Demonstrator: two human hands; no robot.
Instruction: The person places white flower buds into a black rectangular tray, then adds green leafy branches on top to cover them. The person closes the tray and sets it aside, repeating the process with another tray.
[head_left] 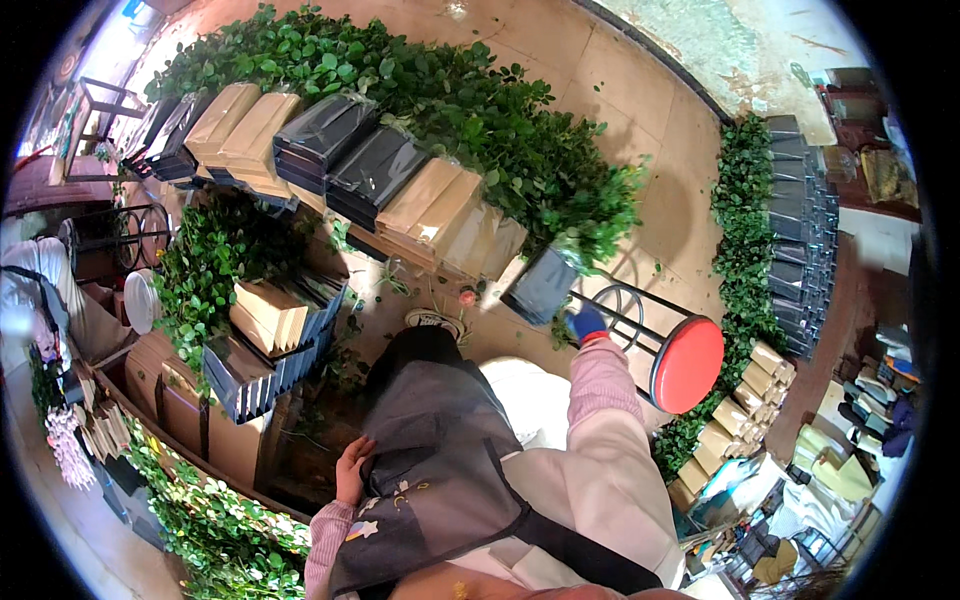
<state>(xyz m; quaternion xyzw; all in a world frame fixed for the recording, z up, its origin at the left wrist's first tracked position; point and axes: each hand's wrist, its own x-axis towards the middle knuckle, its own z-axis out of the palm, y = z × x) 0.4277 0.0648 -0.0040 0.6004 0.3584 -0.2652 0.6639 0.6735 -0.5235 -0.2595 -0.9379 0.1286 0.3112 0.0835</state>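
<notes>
My right hand [587, 322], in a blue glove with a red cuff, reaches out beside the black legs of a stool [690, 366] with a round red seat. Just beyond the glove is a bundle of leafy stems in dark wrapping [544, 287], its leaves pointing away from me. Whether the glove grips the stool leg, the bundle or neither is hard to make out, as its fingers barely show. My bare left hand [353, 470] lies against the side of my dark apron [420, 430], fingers loosely stretched and holding nothing.
A long stacked row of leafy bundles in brown paper [430, 210] and dark wrapping runs across the floor ahead. More wrapped bundles [270, 320] stand at left, others [790, 240] along the right. Near my knees is a white rounded object [530, 400]. A small red flower [467, 297] lies on the floor.
</notes>
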